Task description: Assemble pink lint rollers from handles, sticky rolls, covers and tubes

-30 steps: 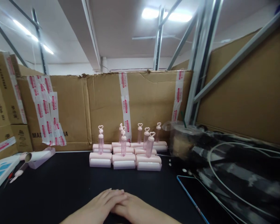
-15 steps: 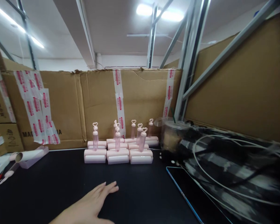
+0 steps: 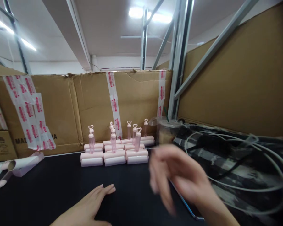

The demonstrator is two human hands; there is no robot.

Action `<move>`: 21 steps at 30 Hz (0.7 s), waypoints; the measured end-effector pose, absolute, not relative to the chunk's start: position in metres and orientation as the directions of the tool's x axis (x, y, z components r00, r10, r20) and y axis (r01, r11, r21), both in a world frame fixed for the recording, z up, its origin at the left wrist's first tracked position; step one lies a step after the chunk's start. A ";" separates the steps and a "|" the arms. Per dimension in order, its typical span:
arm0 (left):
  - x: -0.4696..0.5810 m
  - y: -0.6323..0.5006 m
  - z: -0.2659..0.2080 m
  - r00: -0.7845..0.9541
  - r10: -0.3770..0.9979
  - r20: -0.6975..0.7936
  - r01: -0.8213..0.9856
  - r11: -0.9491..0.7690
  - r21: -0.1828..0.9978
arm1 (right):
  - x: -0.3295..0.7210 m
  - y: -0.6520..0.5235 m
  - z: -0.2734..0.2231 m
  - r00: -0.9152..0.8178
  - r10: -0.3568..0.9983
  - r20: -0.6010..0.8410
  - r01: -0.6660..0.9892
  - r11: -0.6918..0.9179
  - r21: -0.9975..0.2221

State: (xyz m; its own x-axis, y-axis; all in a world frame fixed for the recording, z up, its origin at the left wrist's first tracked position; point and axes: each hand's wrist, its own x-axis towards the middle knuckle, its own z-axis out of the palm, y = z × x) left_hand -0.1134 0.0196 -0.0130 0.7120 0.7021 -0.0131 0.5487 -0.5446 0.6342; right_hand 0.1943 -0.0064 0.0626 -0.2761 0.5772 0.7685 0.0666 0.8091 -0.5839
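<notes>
While, in the head view, your left hand [image 3: 91, 204] lies palm down with fingers extended and thumb apart at the near edge of the black worktop [image 3: 49, 185], your right hand [image 3: 179, 175], blurred, is raised before the plastic cup [image 3: 168, 131], its loosely bent fingers apart from the thumb. Pink rollers [image 3: 114, 158] with upright, heart-topped handles stand grouped beyond your hands, before the cardboard panel [image 3: 94, 106]; your right hand partly covers a blue-edged device [image 3: 187, 206].
</notes>
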 end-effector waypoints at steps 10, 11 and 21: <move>-0.110 0.017 -0.007 0.691 0.719 -0.070 0.610 -0.529 0.590 | 0.183 0.106 0.041 -0.057 0.921 0.385 0.882 0.227 -0.413; -0.111 0.017 -0.008 0.692 0.719 -0.068 0.609 -0.531 0.589 | 0.183 0.106 0.035 -0.038 0.927 0.374 0.896 0.197 -0.397; -0.115 0.024 -0.017 0.719 0.695 -0.005 0.519 -0.532 0.669 | 0.195 0.101 0.040 -0.085 0.973 0.215 0.966 0.133 -0.222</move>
